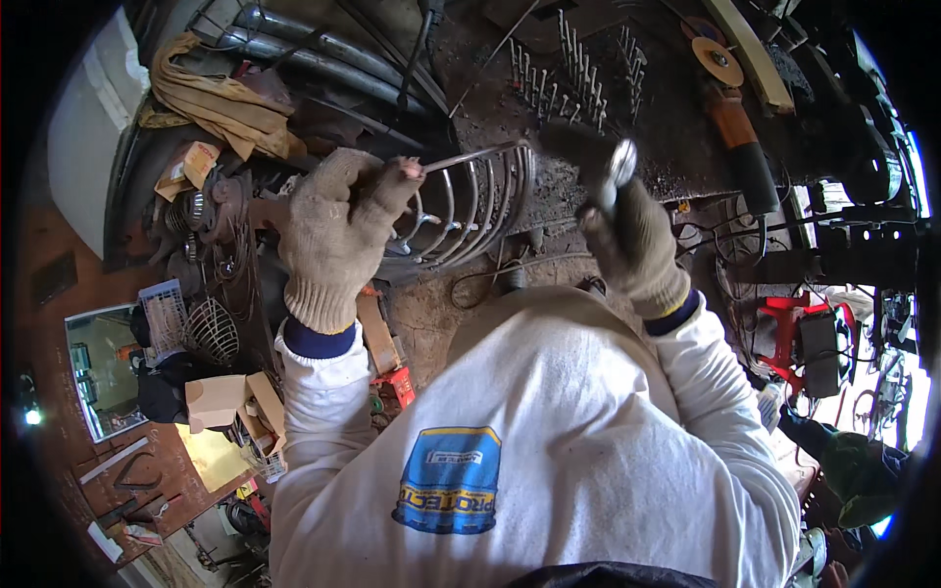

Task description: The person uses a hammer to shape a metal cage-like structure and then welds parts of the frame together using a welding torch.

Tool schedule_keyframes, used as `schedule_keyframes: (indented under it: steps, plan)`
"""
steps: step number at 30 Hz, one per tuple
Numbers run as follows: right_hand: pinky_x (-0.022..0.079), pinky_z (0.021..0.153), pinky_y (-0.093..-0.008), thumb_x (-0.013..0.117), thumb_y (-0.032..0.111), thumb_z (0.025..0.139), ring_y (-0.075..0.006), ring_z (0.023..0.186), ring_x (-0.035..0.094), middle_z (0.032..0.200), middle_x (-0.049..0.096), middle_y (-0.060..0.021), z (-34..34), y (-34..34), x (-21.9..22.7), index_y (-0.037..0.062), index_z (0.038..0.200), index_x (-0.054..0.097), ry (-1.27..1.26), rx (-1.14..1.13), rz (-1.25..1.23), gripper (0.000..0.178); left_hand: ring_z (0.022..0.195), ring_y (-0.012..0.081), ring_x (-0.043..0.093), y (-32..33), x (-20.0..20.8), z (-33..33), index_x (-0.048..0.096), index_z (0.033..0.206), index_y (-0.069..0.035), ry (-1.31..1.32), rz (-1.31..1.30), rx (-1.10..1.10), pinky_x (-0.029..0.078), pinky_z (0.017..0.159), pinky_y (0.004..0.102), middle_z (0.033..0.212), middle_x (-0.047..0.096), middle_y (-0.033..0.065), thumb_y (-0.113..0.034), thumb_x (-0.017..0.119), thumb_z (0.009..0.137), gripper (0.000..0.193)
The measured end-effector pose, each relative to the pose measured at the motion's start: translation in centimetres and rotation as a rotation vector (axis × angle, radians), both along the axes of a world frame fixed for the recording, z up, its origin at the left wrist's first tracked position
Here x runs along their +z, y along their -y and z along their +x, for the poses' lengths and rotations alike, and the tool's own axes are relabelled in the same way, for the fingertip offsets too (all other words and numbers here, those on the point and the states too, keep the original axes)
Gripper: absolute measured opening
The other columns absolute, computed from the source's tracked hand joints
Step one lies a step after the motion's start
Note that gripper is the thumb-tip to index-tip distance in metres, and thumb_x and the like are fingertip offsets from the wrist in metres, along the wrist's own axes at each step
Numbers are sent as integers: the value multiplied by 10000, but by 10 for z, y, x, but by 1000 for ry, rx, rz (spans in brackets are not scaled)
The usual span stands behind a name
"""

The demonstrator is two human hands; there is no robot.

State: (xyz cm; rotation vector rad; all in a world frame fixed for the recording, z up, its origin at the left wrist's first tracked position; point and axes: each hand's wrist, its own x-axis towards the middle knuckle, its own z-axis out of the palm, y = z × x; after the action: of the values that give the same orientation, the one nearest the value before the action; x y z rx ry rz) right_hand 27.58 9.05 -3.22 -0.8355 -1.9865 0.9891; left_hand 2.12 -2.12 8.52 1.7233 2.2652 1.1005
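Left hand: my gloved left hand (338, 230) is closed around the near end of the wire rack (470, 201), pinching its top rod
Right hand: my gloved right hand (632, 240) is wrapped tight on a hammer (613, 171), its head raised
Rack: on the dark workbench (667, 147), between my hands
Nearby: an angle grinder (735, 118) lies right of the hammer
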Motion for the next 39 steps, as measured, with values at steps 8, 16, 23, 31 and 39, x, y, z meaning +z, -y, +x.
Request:
schedule_keyframes:
  steps: [8, 16, 23, 31, 39]
  plan:
    - [538, 596, -409, 717, 248, 826, -334, 704, 680, 869, 683, -137, 5, 34, 3, 53, 1183, 594, 240, 115, 216, 425, 543, 198, 600, -16, -1, 14, 650, 757, -43, -241, -156, -4, 451, 523, 335, 612, 613, 77, -469, 728, 844, 441]
    - [542, 622, -416, 707, 264, 835, -326, 743, 678, 877, 677, -131, 5, 34, 13, 54, 1210, 584, 318, 32, 211, 447, 527, 231, 576, -28, 2, 27, 636, 729, -45, -443, -206, -50, 433, 519, 347, 593, 568, 92, -483, 693, 866, 463]
    - [551, 615, -405, 717, 300, 818, -331, 691, 682, 819, 666, -149, 19, 33, 31, 49, 1191, 582, 155, 96, 232, 469, 529, 282, 584, -34, 3, 30, 638, 729, -56, -519, -99, -132, 429, 502, 376, 603, 574, 110, -375, 740, 845, 356]
    - [540, 648, -450, 678, 253, 865, -372, 752, 676, 886, 679, -179, 24, 37, 12, 32, 1196, 569, 403, 36, 13, 413, 565, 309, 597, -29, -5, 17, 628, 746, -57, -662, -145, -105, 444, 526, 387, 627, 584, 121, -345, 724, 859, 324]
    - [535, 596, -427, 705, 223, 848, -362, 728, 677, 894, 675, -169, -4, 27, 19, 33, 1226, 559, 222, 55, 193, 448, 570, 306, 626, -35, -2, 9, 617, 691, -75, -481, -180, 9, 477, 530, 408, 606, 594, 130, -454, 694, 856, 420]
